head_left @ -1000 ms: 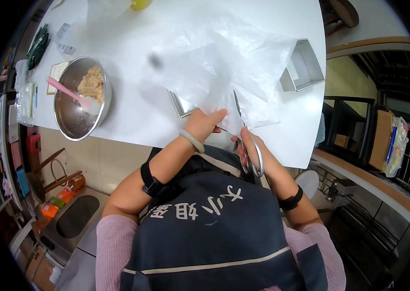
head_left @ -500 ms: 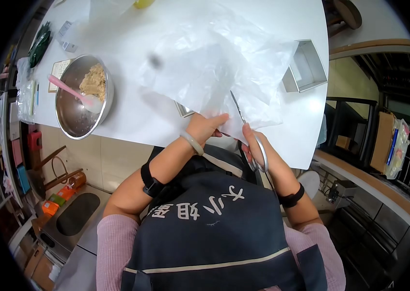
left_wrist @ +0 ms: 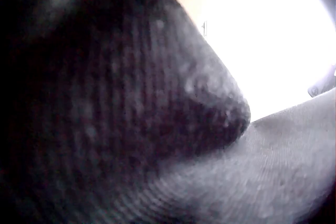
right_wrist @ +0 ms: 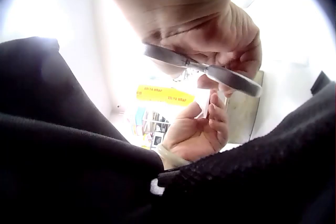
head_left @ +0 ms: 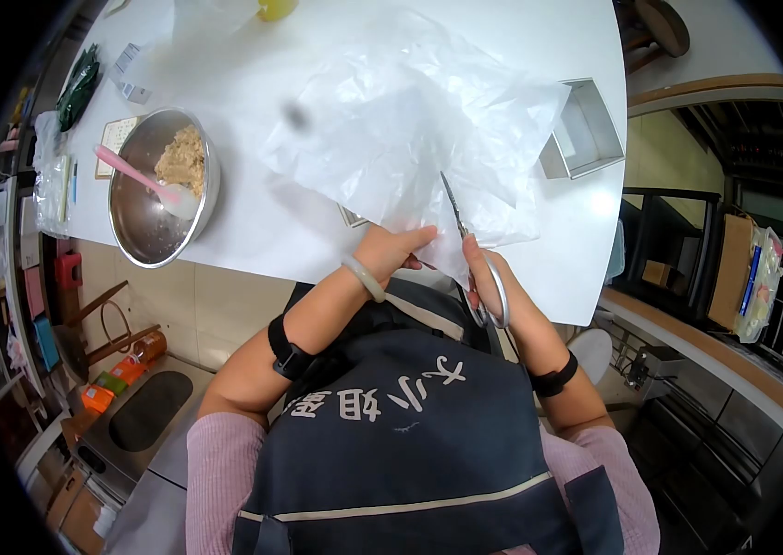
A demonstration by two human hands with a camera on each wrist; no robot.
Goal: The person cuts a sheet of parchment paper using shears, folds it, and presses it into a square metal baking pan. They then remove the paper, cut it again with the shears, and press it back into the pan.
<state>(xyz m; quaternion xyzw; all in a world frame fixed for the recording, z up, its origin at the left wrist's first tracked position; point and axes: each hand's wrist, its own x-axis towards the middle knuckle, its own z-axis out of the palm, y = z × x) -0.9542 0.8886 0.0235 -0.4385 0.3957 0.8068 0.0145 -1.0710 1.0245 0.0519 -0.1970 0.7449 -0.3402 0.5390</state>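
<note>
My left hand (head_left: 390, 250) pinches the near edge of a crumpled translucent plastic sheet (head_left: 364, 120) spread over the white table. Just to its right, my right hand (head_left: 493, 277) grips metal scissors (head_left: 453, 202), whose blades point away from me over the sheet. In the right wrist view the scissor handles (right_wrist: 231, 78) show beneath the right hand (right_wrist: 210, 40), with the left hand (right_wrist: 197, 134) close by, the sheet's edge between its fingers. Dark fabric fills most of the left wrist view, which shows no fingers.
A steel bowl (head_left: 209, 199) with beige dough (head_left: 181, 159) and a pink spatula (head_left: 128, 166) stands at the left. One metal tin (head_left: 588, 129) sits at the right; another (head_left: 352, 216) lies mostly under the sheet. The white table's (head_left: 262, 250) near edge runs beside my wrists.
The sheet has shifted toward me and now covers more of the near tin. A corner of it hangs between my hands. Both hands keep their holds, and the scissor blades look closer together.
</note>
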